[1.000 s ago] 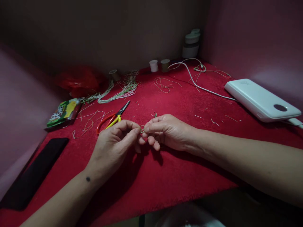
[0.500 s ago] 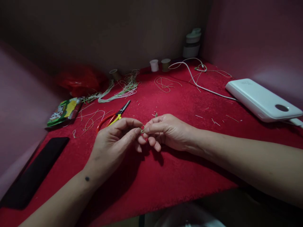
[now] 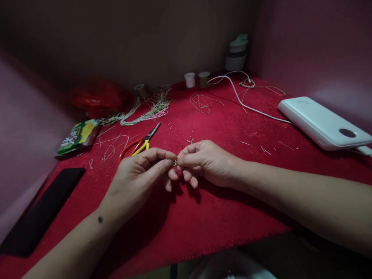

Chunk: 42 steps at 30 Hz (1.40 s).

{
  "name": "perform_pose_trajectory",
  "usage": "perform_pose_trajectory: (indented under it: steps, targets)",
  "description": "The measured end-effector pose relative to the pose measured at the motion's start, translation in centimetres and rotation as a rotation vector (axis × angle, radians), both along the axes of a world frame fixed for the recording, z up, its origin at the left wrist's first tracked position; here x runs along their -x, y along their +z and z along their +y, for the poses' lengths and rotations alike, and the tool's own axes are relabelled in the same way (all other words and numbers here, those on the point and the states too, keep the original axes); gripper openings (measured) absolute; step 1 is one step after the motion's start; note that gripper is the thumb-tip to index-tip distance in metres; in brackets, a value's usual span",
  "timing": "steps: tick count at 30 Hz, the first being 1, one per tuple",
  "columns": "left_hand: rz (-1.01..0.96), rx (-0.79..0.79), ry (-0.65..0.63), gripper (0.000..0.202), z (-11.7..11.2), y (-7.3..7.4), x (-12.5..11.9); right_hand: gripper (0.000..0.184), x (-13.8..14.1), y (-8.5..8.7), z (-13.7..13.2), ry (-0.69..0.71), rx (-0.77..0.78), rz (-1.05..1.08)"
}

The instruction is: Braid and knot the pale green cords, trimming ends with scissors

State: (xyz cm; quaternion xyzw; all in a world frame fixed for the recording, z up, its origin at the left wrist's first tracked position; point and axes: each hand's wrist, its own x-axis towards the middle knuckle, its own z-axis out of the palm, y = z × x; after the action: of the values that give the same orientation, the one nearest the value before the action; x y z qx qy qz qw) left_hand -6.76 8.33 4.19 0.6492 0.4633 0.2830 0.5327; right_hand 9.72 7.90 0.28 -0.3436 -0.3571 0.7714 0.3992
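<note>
Between my two hands is a small piece of knotted green and pale cord [image 3: 175, 163], only partly visible among the fingertips. My left hand [image 3: 142, 174] pinches it from the left with thumb and index finger. From the right, my right hand [image 3: 205, 161] grips it the same way, its lower fingers loosely curled. Just beyond my left hand lie scissors [image 3: 142, 144] with red and yellow handles, blades pointing away. A tiny dark green knotted bit [image 3: 192, 140] rests on the red cloth [image 3: 186, 224] behind my right hand.
Bundled pale cords [image 3: 154, 110], loose threads [image 3: 112, 145] and thread spools [image 3: 190, 80] lie farther back. A green packet [image 3: 78, 136] and a black flat object [image 3: 43, 211] are at left. At right sits a white power bank [image 3: 324, 122] with a cable [image 3: 241, 101]; a bottle [image 3: 236, 52] stands behind.
My left hand has shifted slightly, its index finger now straighter and its fingertips closer to the right hand's. The cord piece has turned a little between the fingers.
</note>
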Motion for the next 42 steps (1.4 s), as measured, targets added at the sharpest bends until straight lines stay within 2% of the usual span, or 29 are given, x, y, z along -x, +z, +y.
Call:
perform_pose_trajectory:
  steps: [4, 11, 17, 22, 26, 31, 37, 42]
  targets:
    - [-0.047, 0.098, 0.010, 0.007, 0.09, -0.06, 0.03, 0.011, -0.12, 0.03, -0.08, -0.041, -0.057, -0.104]
    - [-0.135, 0.261, 0.007, 0.006, 0.19, -0.16, 0.00, 0.008, -0.27, 0.34, -0.33, -0.106, -0.248, -0.288]
    - [-0.202, 0.350, 0.021, 0.002, 0.28, -0.10, -0.28, 0.010, -0.15, 0.13, -0.42, -0.179, -0.273, -0.302]
    - [-0.209, 0.380, 0.012, 0.001, 0.42, -0.24, -0.09, 0.010, -0.20, -0.15, -0.40, -0.170, -0.270, -0.285]
    - [-0.150, 0.304, 0.025, 0.007, 0.37, -0.20, -0.03, 0.007, -0.35, -0.32, -0.24, -0.154, -0.240, -0.222]
    - [-0.052, 0.101, 0.053, 0.012, 0.32, -0.33, -0.04, 0.005, -0.35, -0.35, -0.05, -0.133, -0.184, -0.164]
    - [0.036, -0.054, 0.108, 0.016, 0.34, -0.02, -0.14, 0.003, -0.39, -0.47, 0.02, -0.059, -0.215, -0.184]
    - [0.232, -0.346, 0.064, 0.010, 0.45, 0.18, 0.18, 0.005, -0.41, -0.25, -0.13, -0.054, -0.258, -0.284]
